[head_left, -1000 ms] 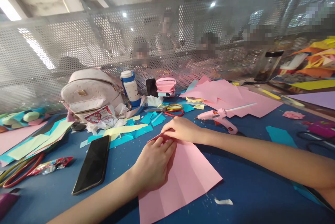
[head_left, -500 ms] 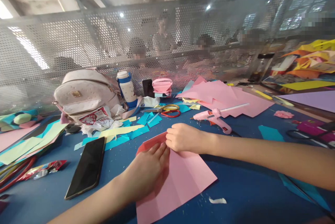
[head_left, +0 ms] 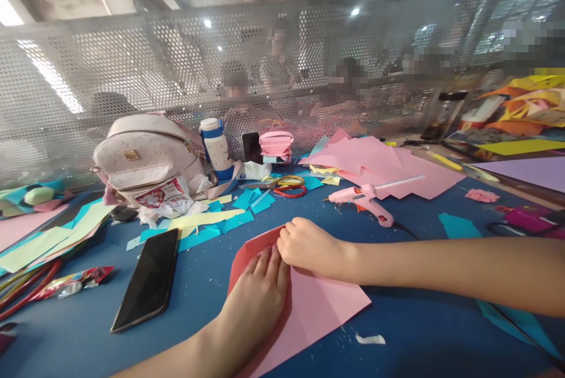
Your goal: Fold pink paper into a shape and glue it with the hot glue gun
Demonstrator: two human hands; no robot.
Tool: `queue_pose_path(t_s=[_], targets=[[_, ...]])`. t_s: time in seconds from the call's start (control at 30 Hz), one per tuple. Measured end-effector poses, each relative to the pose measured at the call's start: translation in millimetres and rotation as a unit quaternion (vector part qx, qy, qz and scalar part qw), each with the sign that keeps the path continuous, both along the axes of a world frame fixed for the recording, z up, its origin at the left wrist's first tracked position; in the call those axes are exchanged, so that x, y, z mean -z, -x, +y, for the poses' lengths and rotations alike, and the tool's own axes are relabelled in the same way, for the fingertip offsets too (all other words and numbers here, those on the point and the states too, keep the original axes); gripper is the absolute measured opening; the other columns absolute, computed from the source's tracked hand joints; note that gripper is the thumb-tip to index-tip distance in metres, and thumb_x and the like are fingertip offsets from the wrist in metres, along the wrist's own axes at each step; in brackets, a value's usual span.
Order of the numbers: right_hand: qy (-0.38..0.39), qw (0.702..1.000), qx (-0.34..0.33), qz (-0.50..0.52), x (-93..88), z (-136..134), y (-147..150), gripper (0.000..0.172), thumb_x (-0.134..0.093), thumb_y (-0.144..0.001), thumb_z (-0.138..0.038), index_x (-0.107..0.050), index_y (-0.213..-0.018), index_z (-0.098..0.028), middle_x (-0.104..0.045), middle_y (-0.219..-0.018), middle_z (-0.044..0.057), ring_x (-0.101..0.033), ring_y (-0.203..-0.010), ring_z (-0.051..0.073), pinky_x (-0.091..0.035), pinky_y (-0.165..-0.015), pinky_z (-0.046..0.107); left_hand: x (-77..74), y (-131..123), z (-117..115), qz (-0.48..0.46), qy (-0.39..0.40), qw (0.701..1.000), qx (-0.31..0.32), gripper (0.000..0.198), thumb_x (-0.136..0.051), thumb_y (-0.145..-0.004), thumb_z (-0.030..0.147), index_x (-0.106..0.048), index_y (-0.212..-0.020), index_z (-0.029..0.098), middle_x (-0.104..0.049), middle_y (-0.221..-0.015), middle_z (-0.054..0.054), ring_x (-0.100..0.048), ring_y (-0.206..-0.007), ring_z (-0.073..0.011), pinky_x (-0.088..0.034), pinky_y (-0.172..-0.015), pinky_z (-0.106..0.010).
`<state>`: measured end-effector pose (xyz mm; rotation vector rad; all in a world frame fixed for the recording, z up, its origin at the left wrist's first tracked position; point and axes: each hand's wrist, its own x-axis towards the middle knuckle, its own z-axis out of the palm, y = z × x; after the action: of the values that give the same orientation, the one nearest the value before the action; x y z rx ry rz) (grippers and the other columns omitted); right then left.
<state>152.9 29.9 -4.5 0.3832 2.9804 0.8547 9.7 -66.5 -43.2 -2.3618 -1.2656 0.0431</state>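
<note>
A pink paper sheet (head_left: 318,307) with fold creases lies on the blue table (head_left: 432,331) in front of me. Its far edge is folded over towards me, showing a darker pink flap (head_left: 247,251). My left hand (head_left: 258,298) lies flat on the folded part, fingers stretched out together. My right hand (head_left: 309,245) is curled, fingertips pinching the folded edge just beyond the left fingers. A black phone (head_left: 148,278) lies to the left of the sheet.
A pink glue gun (head_left: 364,198) and loose pink sheets (head_left: 388,166) lie beyond my right hand. Scissors (head_left: 282,185), blue and yellow paper scraps (head_left: 212,222), a white backpack (head_left: 141,154) and a bottle (head_left: 215,145) stand further back. A perforated metal screen closes the far side, with people behind it.
The far edge of the pink sheet has been folded further towards me. Both hands have drawn nearer along the sheet, and the left hand now presses flat on the fold.
</note>
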Motion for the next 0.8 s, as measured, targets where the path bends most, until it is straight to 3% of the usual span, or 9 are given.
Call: queue_pose_path(t_s=[0.27,0.8], targets=[[0.017,0.998,0.052,-0.028,0.6,-7,10,0.021,-0.052,-0.073,0.005,-0.062,-0.076,-0.012,-0.067,-0.075,0.009,-0.062,-0.068,0.023,-0.034,-0.051,0.031,-5.6,0,-1,-0.018,0.007,1.0,-0.005,0.053,-0.046,-0.079,0.004,-0.054,-0.131,0.0,-0.058,-0.131,-0.023,-0.058,-0.12,-0.0336,-0.054,-0.095,-0.041],[0.009,0.999,0.026,-0.045,-1.6,-2,13,0.018,-0.052,-0.077,0.002,-0.064,-0.079,-0.012,-0.067,-0.079,0.01,-0.061,-0.071,0.023,-0.036,-0.054,0.032,-12.5,0,-1,-0.05,0.09,0.993,-0.054,0.058,-0.044,-0.083,0.005,-0.042,-0.141,0.004,-0.05,-0.14,-0.024,-0.048,-0.131,-0.0342,-0.049,-0.101,-0.043]])
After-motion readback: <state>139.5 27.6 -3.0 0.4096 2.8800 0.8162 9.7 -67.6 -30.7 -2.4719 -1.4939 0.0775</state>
